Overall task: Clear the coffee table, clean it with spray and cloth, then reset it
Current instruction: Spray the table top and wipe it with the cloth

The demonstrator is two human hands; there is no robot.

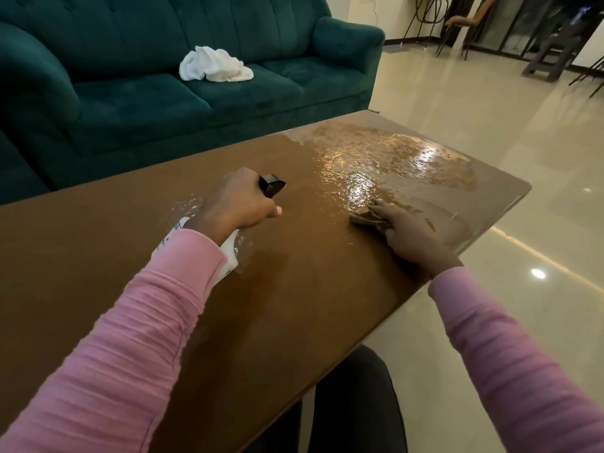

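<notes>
The brown coffee table (294, 305) fills the middle of the view, its far right part wet and shiny. My left hand (238, 201) grips a white spray bottle (228, 259) with a black nozzle pointing toward the wet patch. My right hand (408, 233) presses a brownish cloth (366, 215) flat on the tabletop at the edge of the wet area. Most of the cloth is hidden under my fingers.
A dark green sofa (163, 103) stands behind the table with a crumpled white cloth (214, 65) on its seat. Glossy tiled floor (490, 125) lies to the right. Chairs (470, 24) and dark furniture stand far back right. My knee shows below the table edge.
</notes>
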